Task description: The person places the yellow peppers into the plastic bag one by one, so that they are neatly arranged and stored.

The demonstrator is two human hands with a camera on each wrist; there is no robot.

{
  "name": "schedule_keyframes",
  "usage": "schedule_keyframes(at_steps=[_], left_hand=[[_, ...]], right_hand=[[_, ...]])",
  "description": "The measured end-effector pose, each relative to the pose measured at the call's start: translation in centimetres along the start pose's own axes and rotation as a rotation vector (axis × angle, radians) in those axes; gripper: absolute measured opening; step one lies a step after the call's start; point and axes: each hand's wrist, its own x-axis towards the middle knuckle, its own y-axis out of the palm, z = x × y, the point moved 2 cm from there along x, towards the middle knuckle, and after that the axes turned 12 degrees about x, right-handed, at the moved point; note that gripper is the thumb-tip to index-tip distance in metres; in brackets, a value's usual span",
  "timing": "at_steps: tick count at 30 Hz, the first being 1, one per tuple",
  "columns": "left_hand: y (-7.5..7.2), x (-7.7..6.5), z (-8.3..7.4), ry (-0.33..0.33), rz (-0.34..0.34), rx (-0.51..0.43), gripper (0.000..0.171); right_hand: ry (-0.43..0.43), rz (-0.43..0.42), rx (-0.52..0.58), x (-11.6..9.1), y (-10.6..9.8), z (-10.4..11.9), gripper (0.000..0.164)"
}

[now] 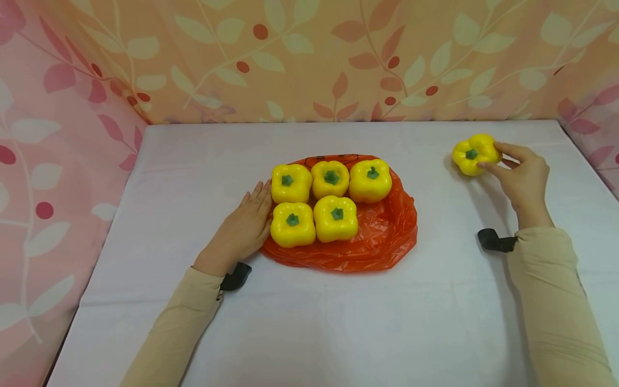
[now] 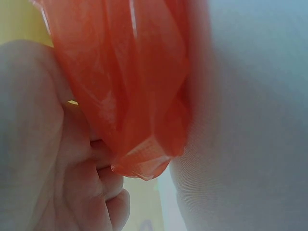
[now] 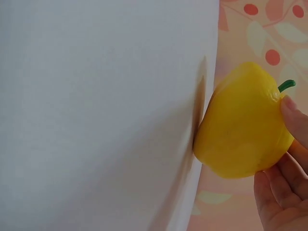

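Note:
My right hand (image 1: 524,174) grips a yellow bell pepper (image 1: 476,154) with a green stem, at the far right of the table. In the right wrist view that pepper (image 3: 243,125) is pinched between thumb and fingers, close to the white cloth. My left hand (image 1: 240,228) rests with straight fingers along the left edge of a red plastic bag (image 1: 382,236). Several more yellow peppers (image 1: 336,217) sit on the bag in two rows, three behind and two in front, stems up. The left wrist view shows the bag's crumpled edge (image 2: 125,86) against the palm.
A white cloth (image 1: 338,322) covers the table. Behind it hangs an orange leaf-patterned curtain (image 1: 309,64), and a pink one (image 1: 43,177) stands on the left. Bare red plastic shows at the bag's front right. A small black wrist mount sticks out from each sleeve.

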Motion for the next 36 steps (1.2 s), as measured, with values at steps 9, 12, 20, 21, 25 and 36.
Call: schedule_keyframes(at_steps=[9,12,20,21,25,36], left_hand=[[0.0,0.0,0.1,-0.001,0.001,0.004,0.067],[0.1,0.0,0.2,-0.001,-0.001,-0.002,0.067],[0.1,-0.1,0.1,0.002,-0.003,-0.006,0.066],[0.0,-0.1,0.1,0.005,-0.006,-0.009,0.066],[0.0,-0.1,0.0,0.013,-0.013,-0.017,0.065],[-0.1,-0.1,0.0,0.013,-0.012,-0.012,0.065]], right_hand=[[0.075,0.022,0.042,-0.8,-0.1,0.0,0.044],[0.036,0.073,-0.091,-0.9,0.2,0.3,0.046],[0.048,0.163,-0.179,-0.7,0.9,0.9,0.067],[0.044,0.164,-0.193,-0.6,0.9,0.9,0.068],[0.029,0.16,-0.228,-0.5,1.1,0.9,0.069],[-0.097,0.244,-0.198,-0.2,1.1,1.2,0.053]])
